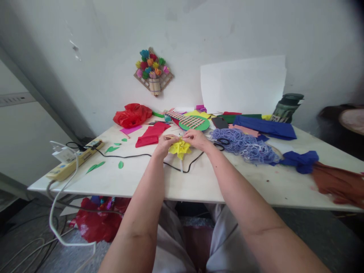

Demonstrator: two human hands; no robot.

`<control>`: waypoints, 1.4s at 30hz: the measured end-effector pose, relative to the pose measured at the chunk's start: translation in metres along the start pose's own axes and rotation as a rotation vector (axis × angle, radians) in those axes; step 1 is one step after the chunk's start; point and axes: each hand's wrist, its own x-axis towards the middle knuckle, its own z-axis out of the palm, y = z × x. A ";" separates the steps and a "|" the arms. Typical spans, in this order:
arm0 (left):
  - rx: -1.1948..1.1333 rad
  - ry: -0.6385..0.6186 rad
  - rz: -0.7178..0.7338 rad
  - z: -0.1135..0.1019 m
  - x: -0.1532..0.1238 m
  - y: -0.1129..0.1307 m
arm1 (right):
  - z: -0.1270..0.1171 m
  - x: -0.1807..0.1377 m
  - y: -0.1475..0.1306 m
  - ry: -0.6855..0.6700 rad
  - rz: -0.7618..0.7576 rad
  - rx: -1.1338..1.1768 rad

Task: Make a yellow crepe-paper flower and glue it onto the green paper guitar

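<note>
Between my two hands is a yellow crepe-paper flower (180, 149) with spread, crumpled petals, held just above the white table (199, 185). My left hand (165, 145) is closed in a pinch at its left edge, and a thin pale stick seems to lie along those fingers. On the flower's upper right edge, my right hand (196, 138) pinches with thumb and forefinger. A pale stem-like strip shows below the petals. Black-handled scissors (222, 143) lie right of my right hand. Red folded paper (152, 135) is beyond my left hand.
A black cable (133, 156) crosses the table from the yellow power strip (74, 161). Green paper leaves (112, 149) are scattered at left. Tangled purple yarn (244, 146), blue paper (264, 127) and a dark bottle (287, 108) stand right. A stick-woven green guitar shape (195, 122) lies behind.
</note>
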 end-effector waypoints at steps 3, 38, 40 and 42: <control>0.003 0.018 -0.006 0.001 0.000 0.001 | -0.002 -0.001 -0.003 -0.005 -0.004 -0.012; -0.207 0.023 0.012 0.002 0.000 0.006 | -0.009 -0.007 -0.010 0.048 -0.099 -0.135; -0.239 0.012 -0.020 0.001 0.001 0.008 | -0.008 -0.007 -0.007 0.045 -0.108 -0.107; -0.258 0.008 -0.053 -0.001 0.000 0.008 | -0.007 -0.006 -0.003 0.044 -0.119 -0.081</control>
